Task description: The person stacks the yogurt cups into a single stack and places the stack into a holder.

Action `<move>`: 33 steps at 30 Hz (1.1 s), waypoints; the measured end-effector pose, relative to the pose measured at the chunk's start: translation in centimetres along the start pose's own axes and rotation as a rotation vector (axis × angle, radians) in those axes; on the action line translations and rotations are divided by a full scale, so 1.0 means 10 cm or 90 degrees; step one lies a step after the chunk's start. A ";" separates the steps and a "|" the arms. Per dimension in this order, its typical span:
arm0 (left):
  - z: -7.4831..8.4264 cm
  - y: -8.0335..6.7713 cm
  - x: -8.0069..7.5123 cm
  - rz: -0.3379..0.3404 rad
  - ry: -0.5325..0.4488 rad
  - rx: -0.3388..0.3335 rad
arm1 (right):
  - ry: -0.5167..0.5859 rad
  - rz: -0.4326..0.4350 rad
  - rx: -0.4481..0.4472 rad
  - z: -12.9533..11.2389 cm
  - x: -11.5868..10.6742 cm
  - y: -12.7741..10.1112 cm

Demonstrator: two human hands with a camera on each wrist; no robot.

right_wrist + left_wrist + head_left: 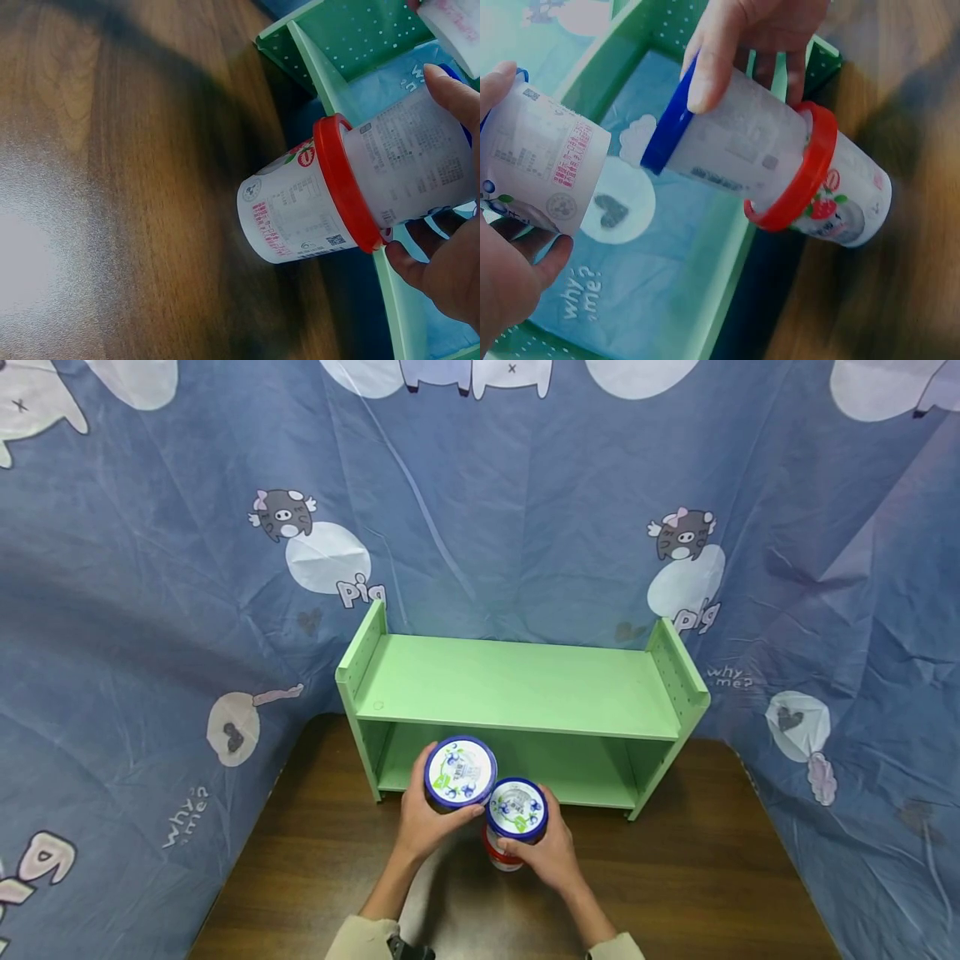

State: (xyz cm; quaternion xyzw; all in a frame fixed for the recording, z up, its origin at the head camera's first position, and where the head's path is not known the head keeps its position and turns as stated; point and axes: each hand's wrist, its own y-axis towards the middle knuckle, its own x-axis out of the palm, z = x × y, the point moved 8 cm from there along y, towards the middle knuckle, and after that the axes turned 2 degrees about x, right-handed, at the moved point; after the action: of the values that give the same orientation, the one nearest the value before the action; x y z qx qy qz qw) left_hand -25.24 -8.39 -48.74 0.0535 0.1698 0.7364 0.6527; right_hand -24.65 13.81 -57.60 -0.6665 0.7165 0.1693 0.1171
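My left hand (422, 821) grips a white tub with a blue-rimmed lid (461, 772) printed with blueberries, held up off the table. In my right hand (553, 852) is a second blue-lidded blueberry tub (517, 810), fingers and thumb around its side. Directly beneath that one stands a white tub with a red-rimmed lid (300, 199) and strawberry print. The right hand's tub meets the red lid in both wrist views; whether its weight rests there I cannot tell. The left tub (544, 154) touches nothing below it.
A green two-tier shelf (517, 685) stands just beyond the hands, with raised side panels. The brown wooden table (675, 877) lies under everything. Blue patterned cloth (510, 527) hangs behind and along both sides.
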 end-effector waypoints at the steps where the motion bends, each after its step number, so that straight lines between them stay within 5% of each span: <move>1: 0.01 0.00 0.02 -0.004 -0.001 0.001 | 0.001 -0.001 -0.001 0.00 0.00 0.00; 15: 0.12 0.00 0.42 -0.084 -0.024 0.019 | 0.005 -0.017 -0.009 0.02 0.01 0.01; 33: 0.09 -0.01 0.68 -0.132 -0.006 -0.011 | 0.011 -0.009 0.019 0.01 0.00 -0.01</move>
State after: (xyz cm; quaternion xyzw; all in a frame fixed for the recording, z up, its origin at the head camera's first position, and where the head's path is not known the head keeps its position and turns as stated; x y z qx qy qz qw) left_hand -25.86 -1.56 -48.94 0.0335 0.1652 0.6658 0.7269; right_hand -24.60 13.90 -57.73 -0.6710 0.7154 0.1521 0.1222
